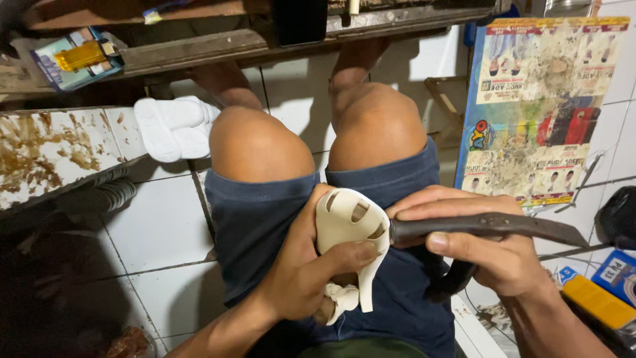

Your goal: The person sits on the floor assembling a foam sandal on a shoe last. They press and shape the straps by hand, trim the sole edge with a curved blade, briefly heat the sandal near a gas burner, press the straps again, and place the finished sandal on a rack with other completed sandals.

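Down at the lap, the left hand [311, 275] holds a cream-coloured sandal upper [351, 229] with cut-out slots, its grip pinching the piece: the thumb lies across the front strap and the other fingers wrap behind it. The upper sits over the person's dark blue shorts [255, 219], just below the knees, with a knotted cream strip hanging from its lower end at about 6 o'clock. At 3 o'clock from the upper, the right hand [483, 248] is closed around a pair of dark metal pliers [490, 227], its grip pressed tight on the handles, thumb on the near side. The pliers' nose meets the right edge of the upper; whether it bites the material cannot be told.

Beyond the knees, at 11 o'clock, a white sandal [173, 126] lies on the tiled floor [156, 225] beside a stained low counter [50, 149]. A wooden shelf [199, 43] runs across the top, with a small packet holding a yellow item [79, 56] at its left end. At 2 o'clock a worn printed board [536, 109] leans upright. At 4 o'clock, near the right forearm, lie a yellow tool handle [599, 301] and a blue packet [616, 275].
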Action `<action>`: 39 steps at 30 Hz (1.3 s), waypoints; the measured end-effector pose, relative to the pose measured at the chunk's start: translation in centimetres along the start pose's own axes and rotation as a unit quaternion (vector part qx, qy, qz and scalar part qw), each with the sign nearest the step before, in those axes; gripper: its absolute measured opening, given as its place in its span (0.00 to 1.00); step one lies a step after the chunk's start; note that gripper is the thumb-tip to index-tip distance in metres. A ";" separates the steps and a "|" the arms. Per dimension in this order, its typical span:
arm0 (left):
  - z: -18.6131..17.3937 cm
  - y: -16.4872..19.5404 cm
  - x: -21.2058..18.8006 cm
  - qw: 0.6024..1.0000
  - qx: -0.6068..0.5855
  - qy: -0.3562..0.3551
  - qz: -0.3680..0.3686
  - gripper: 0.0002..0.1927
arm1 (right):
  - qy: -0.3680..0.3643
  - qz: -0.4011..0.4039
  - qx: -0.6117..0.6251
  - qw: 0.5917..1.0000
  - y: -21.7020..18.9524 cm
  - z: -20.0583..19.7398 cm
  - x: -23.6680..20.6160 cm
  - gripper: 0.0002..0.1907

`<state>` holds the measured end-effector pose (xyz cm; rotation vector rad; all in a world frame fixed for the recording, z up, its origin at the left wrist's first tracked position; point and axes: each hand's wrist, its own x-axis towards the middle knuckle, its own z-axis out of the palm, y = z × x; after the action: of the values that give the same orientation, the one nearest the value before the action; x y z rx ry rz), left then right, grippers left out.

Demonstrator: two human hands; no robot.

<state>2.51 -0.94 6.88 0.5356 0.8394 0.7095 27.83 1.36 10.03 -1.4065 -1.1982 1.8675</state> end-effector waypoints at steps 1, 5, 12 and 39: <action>0.1 0.1 0.0 1.000 0.011 -0.003 0.006 0.20 | -0.004 -0.003 -0.037 0.999 -0.2 -0.2 0.0 0.18; 0.2 0.4 0.0 0.999 0.036 -0.009 -0.032 0.21 | -0.041 -0.013 -0.079 0.996 -0.7 -0.9 0.4 0.18; 0.3 0.9 0.1 0.991 0.127 -0.029 -0.003 0.19 | -0.111 -0.027 -0.132 0.985 -1.7 -2.1 1.3 0.18; 1.0 -0.9 -0.5 0.917 0.362 -0.060 0.160 0.24 | -0.304 -0.035 -0.051 0.951 -3.4 -4.1 5.3 0.16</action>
<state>3.42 -2.02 7.12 1.3960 0.8984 0.6384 29.52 8.71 10.08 -0.8280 -1.6202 2.2980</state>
